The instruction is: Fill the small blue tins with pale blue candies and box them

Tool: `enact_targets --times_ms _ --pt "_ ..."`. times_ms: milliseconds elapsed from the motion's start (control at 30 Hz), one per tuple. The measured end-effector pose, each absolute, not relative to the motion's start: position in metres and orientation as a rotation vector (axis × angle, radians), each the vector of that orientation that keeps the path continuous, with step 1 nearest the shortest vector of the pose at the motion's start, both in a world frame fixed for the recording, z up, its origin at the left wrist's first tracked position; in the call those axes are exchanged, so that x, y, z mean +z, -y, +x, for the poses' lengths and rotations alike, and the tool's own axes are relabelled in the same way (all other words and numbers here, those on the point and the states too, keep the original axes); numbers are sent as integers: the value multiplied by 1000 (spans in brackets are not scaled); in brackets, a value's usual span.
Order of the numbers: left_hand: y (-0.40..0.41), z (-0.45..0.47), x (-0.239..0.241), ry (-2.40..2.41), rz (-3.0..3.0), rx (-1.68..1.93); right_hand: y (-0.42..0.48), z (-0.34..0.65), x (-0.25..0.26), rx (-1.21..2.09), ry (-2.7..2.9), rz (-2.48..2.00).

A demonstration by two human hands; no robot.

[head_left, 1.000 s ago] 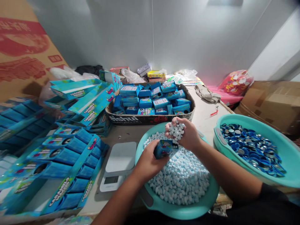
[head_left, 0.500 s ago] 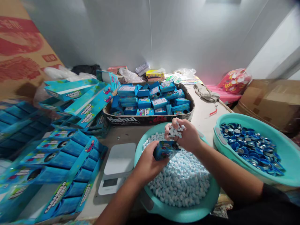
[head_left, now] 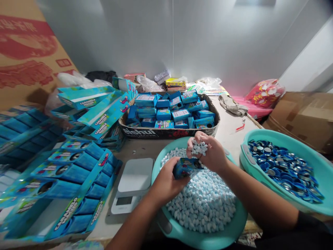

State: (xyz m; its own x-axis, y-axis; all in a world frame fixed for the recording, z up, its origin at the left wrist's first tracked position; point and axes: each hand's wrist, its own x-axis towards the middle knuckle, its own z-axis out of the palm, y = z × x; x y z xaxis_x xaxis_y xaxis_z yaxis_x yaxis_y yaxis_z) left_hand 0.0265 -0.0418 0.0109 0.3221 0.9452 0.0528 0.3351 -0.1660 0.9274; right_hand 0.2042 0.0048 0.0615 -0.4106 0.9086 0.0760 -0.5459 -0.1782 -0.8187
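Left hand (head_left: 168, 184), centre of frame: fingers and thumb closed partway around a small blue box (head_left: 185, 168), gripping it by its left end; box lies roughly lengthwise across the picture, lettered panel visible, over the left part of a turquoise tub (head_left: 204, 240). Right hand (head_left: 209, 152), just above and right of the box: palm turned up, fingers curled into a loose cup around a handful of white pellets (head_left: 199, 148). A few pale pieces show at the box's right end; whether the right hand touches the box cannot be told. Tub beneath both hands, lower centre, contains a broad heap of white and pale-blue pellets (head_left: 204, 205). Left of the tub, just beside it: white scale (head_left: 136, 175), display unreadable. Behind the hands, centre: dark low carton (head_left: 166, 134) heaped with more blue boxes (head_left: 179, 114). Lower left: display tray (head_left: 66, 213) with blue boxes in rows; above it, a jumbled stack of turquoise trays (head_left: 100, 118). Right edge: second turquoise tub (head_left: 324, 173) with blue-and-silver round pieces (head_left: 283, 170). Right of centre, beyond that tub: crumpled grey cloth (head_left: 233, 105) on the pale table (head_left: 225, 121). Upper left corner: large printed cardboard box (head_left: 23, 40).
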Motion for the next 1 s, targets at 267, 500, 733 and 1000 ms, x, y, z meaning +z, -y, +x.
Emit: enact_targets --times_ms 267,500,733,1000 --pt "41 28 11 -1203 1659 829 -4 204 61 1747 1015 -532" --pt "41 28 12 -1197 1657 831 -3 203 60 1709 1038 -497" --pt "41 26 9 -1175 1672 831 -2 201 59 1686 1075 -494" --pt "41 27 10 -1199 1644 805 -1 200 61 1702 1064 -471"
